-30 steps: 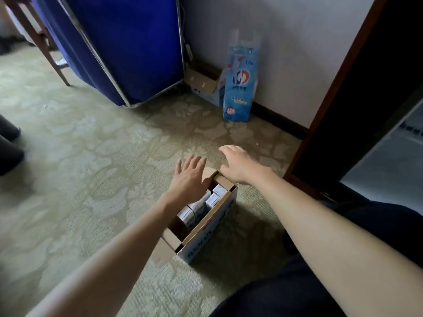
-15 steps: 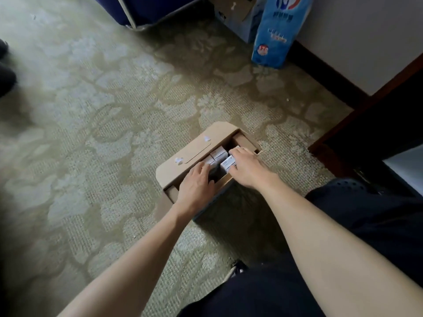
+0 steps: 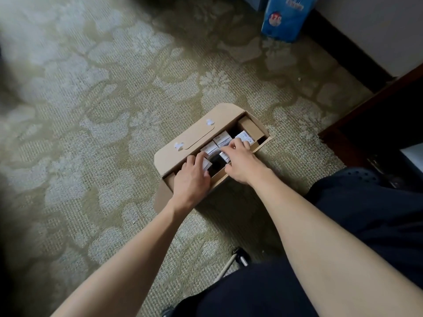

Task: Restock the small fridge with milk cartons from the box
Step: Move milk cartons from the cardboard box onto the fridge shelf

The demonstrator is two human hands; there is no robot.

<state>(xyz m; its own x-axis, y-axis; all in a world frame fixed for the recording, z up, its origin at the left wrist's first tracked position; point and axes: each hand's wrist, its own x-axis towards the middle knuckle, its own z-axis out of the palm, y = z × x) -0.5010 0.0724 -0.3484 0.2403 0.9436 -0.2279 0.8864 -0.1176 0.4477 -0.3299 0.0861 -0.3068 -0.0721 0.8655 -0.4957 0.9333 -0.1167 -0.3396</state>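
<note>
An open cardboard box [image 3: 196, 133] lies on the carpet in the head view, its flap folded back to the left. Several small white milk cartons [image 3: 221, 138] stand in a row inside it. My left hand [image 3: 191, 178] reaches into the near end, fingers curled on a carton [image 3: 206, 164]. My right hand [image 3: 240, 162] is over the middle of the box, fingertips pinching the top of another carton [image 3: 245, 136]. A dark gap shows between the two hands. The fridge is not in view.
A blue paper pack [image 3: 286, 18] leans against the wall at the upper right. Dark wooden furniture [image 3: 377, 115] stands to the right of the box. My dark-trousered legs [image 3: 366, 225] fill the lower right. Patterned carpet [image 3: 91, 110] spreads to the left.
Both hands dropped from above the box into it and now grasp cartons. The view tilted down and moved closer; the box flap is folded open.
</note>
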